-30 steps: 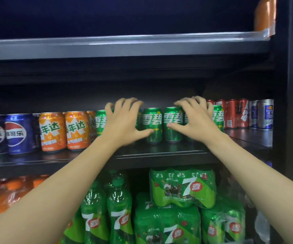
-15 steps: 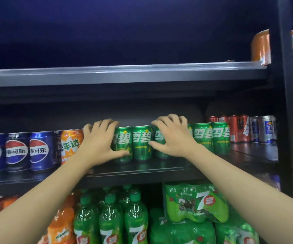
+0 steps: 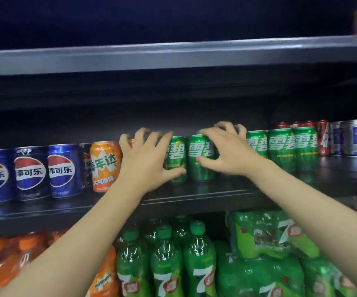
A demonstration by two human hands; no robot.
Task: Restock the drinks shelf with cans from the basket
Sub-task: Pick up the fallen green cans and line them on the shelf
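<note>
I see a row of cans standing upright on the dark middle shelf [image 3: 194,198]. From the left: three blue cans [image 3: 30,172] with a red, white and blue roundel, then an orange can [image 3: 104,166], then the green cans [image 3: 201,159] with white lettering, which run on to the right past both hands. Further right stand red cans [image 3: 323,137] and silver-blue cans [image 3: 354,139].

My left hand [image 3: 145,163] reaches up from below, fingers curled over the tops of the cans at the seam between orange and green, thumb laid across the front of the nearest green can. I cannot tell which can the fingers actually grip. My right hand [image 3: 227,153] sits just beside it, fingers hooked over the top of a green can, thumb pressed to the front of the can beside that; the can under the palm is largely hidden. Two green cans show between the hands, touching each other.

A grey upper shelf [image 3: 173,58] spans the frame, with an orange blurred object at its far right end. Below the can shelf stand orange bottles [image 3: 6,260], green bottles [image 3: 164,264] and green wrapped packs [image 3: 265,239].
</note>
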